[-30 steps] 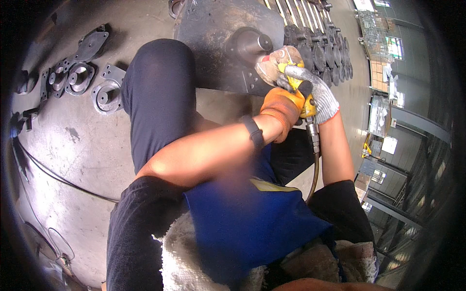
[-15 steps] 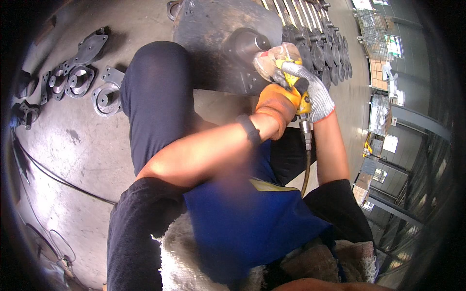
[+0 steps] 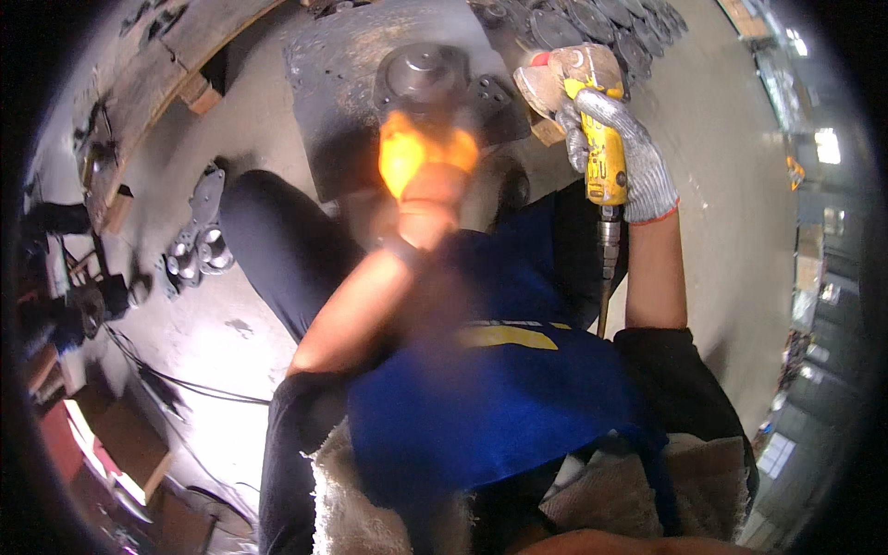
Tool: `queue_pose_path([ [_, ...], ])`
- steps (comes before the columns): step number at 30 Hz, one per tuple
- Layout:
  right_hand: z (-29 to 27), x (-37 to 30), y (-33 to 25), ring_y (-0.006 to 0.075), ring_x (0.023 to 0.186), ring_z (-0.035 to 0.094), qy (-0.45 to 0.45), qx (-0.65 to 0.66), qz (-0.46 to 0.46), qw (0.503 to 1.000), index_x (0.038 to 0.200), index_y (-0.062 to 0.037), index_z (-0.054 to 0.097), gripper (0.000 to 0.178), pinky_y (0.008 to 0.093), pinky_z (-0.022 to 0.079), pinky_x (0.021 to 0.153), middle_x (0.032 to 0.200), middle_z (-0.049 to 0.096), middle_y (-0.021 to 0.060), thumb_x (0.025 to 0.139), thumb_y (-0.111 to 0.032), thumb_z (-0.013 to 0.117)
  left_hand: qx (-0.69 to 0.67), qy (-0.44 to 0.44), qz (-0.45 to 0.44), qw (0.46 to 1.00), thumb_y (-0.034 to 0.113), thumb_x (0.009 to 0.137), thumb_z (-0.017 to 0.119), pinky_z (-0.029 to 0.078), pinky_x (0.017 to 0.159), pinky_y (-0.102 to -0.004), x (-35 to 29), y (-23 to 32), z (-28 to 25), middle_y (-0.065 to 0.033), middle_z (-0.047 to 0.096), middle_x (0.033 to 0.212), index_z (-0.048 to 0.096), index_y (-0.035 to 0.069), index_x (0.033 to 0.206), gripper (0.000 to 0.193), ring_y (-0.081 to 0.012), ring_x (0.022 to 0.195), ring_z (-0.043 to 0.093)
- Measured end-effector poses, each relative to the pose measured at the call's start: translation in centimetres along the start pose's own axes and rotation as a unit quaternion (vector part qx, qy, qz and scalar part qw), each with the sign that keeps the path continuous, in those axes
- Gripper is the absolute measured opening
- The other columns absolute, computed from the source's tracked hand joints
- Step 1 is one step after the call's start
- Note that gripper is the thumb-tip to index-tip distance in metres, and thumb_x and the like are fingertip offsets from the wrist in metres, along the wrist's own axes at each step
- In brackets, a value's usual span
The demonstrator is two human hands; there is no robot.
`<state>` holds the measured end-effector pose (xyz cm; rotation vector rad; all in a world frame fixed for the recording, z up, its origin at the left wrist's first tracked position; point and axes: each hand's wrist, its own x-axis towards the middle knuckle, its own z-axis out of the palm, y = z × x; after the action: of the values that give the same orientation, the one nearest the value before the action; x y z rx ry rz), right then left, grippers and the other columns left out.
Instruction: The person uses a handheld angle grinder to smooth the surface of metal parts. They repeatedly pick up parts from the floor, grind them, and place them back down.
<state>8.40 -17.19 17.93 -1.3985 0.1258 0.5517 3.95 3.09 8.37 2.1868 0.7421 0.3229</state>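
My right hand [image 3: 622,153], in a grey and white knit glove, is closed round the yellow body of an air grinder [image 3: 604,157]. The grinder's guarded head [image 3: 566,79] points up and left, away from the metal part, and a hose fitting [image 3: 608,242] hangs below. My left hand [image 3: 425,162], in an orange glove, is just on the near side of a dark round flanged casting [image 3: 424,74] with a raised centre. That casting lies on a dark steel work plate [image 3: 324,92]. Glare and blur hide the left fingers, so whether they touch the casting cannot be made out.
Several dark castings [image 3: 592,28] lie beyond the plate at the far right. More flanged parts [image 3: 199,245] sit on the floor to the left. Black cables [image 3: 203,388] cross the floor there, near a wooden pallet [image 3: 185,65] and an open cardboard box [image 3: 120,444].
My right hand has lifted the grinder away from the casting to the right. My left hand has let go of the grinder and moved left toward the casting. The view has shifted too.
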Motion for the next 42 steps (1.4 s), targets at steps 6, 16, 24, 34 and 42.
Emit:
queue_pose_path([
  [6, -3.3, -0.9, 1.0, 0.0133, 0.061, 0.063, 0.004, 0.014, 0.002, 1.000, 0.108, 0.0004, 0.061, 0.030, 0.0246, 0.054, 0.053, 0.082, 0.064, 0.0063, 0.091, -0.023, 0.068, 0.433, -0.326, 0.211, 0.813, 0.023, 0.080, 0.072, 0.039, 0.107, -0.0343, 2.7, -1.2, 1.9, -0.0098, 0.064, 0.128, 0.060, 0.011, 0.127, 0.050, -0.0232, 0.124, 0.057],
  [16, -1.0, 0.1, 0.0, 0.0118, 0.057, 0.060, 0.003, -0.028, 0.012, 1.000, 0.101, -0.0008, 0.064, 0.029, 0.0225, 0.050, 0.051, 0.077, 0.064, 0.0046, 0.088, -0.026, 0.072, 0.180, -0.404, 0.404, 0.801, 0.028, 0.090, 0.060, 0.038, 0.108, -0.0330, -0.9, 1.8, 3.3, -0.0077, 0.061, 0.131, 0.062, 0.015, 0.127, 0.039, -0.0252, 0.126, 0.052],
  [24, 0.2, -0.3, -0.6, 0.0119, 0.067, 0.063, -0.052, -0.165, 0.000, 0.985, 0.095, 0.0007, 0.068, 0.029, 0.0242, 0.053, 0.062, 0.077, 0.065, 0.0052, 0.090, -0.028, 0.069, -0.425, -0.554, 0.194, 0.689, 0.018, 0.100, 0.052, 0.051, 0.089, -0.0312, -5.0, 4.7, -3.3, -0.0094, 0.063, 0.120, 0.053, 0.003, 0.131, 0.034, -0.0165, 0.105, 0.062],
  [34, -0.5, 1.5, 4.3, 0.0229, 0.098, 0.066, -0.193, -0.344, -0.127, 0.910, 0.117, -0.0079, 0.063, 0.032, 0.0343, 0.053, 0.086, 0.112, 0.067, 0.0099, 0.086, -0.018, 0.065, 0.071, -0.226, 0.520, 0.820, 0.020, 0.095, 0.052, 0.047, 0.096, -0.0346, -7.4, -1.5, 4.6, -0.0134, 0.062, 0.122, 0.054, 0.009, 0.130, 0.036, -0.0235, 0.116, 0.058],
  [42, 2.0, 3.6, 4.8, 0.0131, 0.068, 0.063, -0.027, -0.076, 0.112, 0.990, 0.101, -0.0031, 0.064, 0.021, 0.0248, 0.053, 0.063, 0.080, 0.065, 0.0043, 0.088, -0.018, 0.071, 0.139, -0.349, 0.389, 0.841, 0.025, 0.091, 0.060, 0.055, 0.075, -0.0357, -6.6, -3.7, 10.0, -0.0116, 0.070, 0.103, 0.066, 0.011, 0.107, 0.023, -0.0243, 0.090, 0.069],
])
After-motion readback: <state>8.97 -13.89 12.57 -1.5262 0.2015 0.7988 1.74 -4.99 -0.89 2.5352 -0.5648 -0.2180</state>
